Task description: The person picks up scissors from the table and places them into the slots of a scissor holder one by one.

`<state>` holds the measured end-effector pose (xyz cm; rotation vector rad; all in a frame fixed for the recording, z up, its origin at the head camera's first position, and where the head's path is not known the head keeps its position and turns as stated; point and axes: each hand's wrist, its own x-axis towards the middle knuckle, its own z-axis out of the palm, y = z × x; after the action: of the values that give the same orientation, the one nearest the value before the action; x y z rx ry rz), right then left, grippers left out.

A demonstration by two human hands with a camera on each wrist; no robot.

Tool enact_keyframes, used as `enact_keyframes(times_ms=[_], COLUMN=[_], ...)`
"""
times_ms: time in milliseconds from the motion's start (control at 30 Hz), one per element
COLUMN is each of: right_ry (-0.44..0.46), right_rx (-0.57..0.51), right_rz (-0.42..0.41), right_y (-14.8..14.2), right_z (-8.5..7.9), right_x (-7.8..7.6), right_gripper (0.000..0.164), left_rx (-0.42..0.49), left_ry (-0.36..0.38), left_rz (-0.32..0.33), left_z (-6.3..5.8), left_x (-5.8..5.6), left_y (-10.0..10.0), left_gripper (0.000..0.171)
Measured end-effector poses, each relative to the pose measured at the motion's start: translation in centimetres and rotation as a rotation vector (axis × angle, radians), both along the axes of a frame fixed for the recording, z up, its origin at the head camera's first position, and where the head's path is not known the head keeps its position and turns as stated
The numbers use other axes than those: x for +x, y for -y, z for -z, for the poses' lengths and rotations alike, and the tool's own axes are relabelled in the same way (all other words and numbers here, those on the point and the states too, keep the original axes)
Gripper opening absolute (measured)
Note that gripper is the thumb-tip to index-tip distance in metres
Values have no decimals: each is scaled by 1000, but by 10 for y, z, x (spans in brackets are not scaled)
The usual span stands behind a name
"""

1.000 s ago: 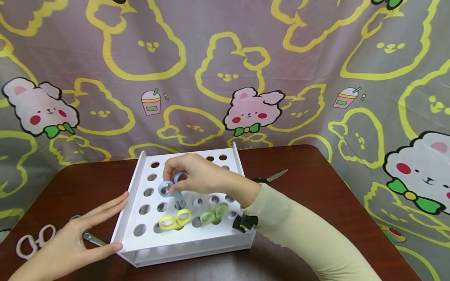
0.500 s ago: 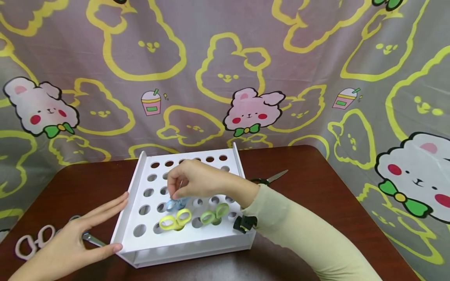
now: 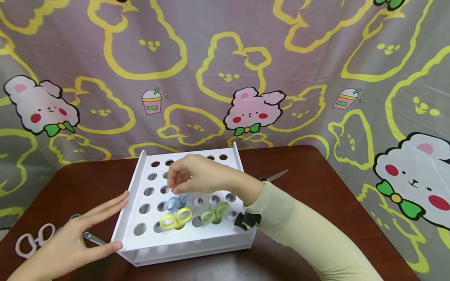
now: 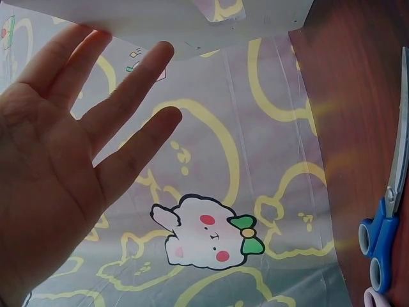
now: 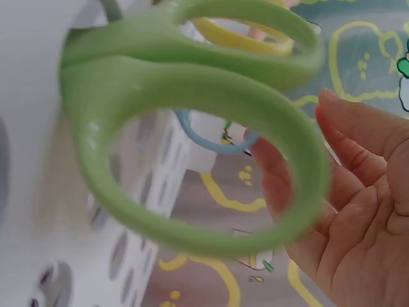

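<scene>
Blue scissors [image 3: 177, 201] stand handles-up in a hole of the white rack [image 3: 130, 242]. Just above them is my right hand [image 3: 197, 173], its fingers loosely bent around nothing; in the right wrist view a blue handle loop [image 5: 217, 144] shows close to its fingertips. Yellow scissors [image 3: 175, 219] and green scissors [image 3: 215, 213] sit in front-row holes, and the green loops fill much of the right wrist view. With fingers spread, my left hand [image 3: 75, 238] touches the rack's left side. Blades of the seated scissors are mostly hidden under the top panel.
Left of the rack, pink scissors [image 3: 33, 240] and blue-handled scissors [image 4: 382, 240] lie on the brown table [image 3: 299, 218], partly behind the left hand. Scissors with dark handles [image 3: 275, 176] lie to the rack's right. A patterned curtain [image 3: 197, 47] hangs behind.
The blue scissors went down from the right hand's grip into a rack hole. The right hand let go and has risen slightly above them. The left hand stayed on the rack's side.
</scene>
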<state>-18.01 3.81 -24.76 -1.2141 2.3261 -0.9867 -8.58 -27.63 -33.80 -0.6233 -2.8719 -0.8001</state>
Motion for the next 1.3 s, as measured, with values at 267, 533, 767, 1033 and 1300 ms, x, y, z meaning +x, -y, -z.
enact_keyframes(times_ms=[267, 533, 767, 1033, 1300], right_ry=[-67, -87, -97, -62, 7], right_rx=[9, -29, -49, -71, -71], right_rz=[51, 113, 191, 257, 317], right_y=[-20, -45, -76, -117, -154], right_z=[-19, -33, -27, -11, 15], right_x=[-2, -5, -9, -13, -13], right_gripper=[10, 15, 14, 16, 16], left_rx=[-8, 30, 25, 35, -8], left_ry=[-11, -39, -15, -21, 11], left_rz=[-11, 32, 23, 39, -5], left_z=[-1, -1, 0, -2, -2], left_x=[0, 2, 3, 3, 3], left_y=[1, 0, 2, -1, 0], left_gripper=[88, 88, 88, 87, 86])
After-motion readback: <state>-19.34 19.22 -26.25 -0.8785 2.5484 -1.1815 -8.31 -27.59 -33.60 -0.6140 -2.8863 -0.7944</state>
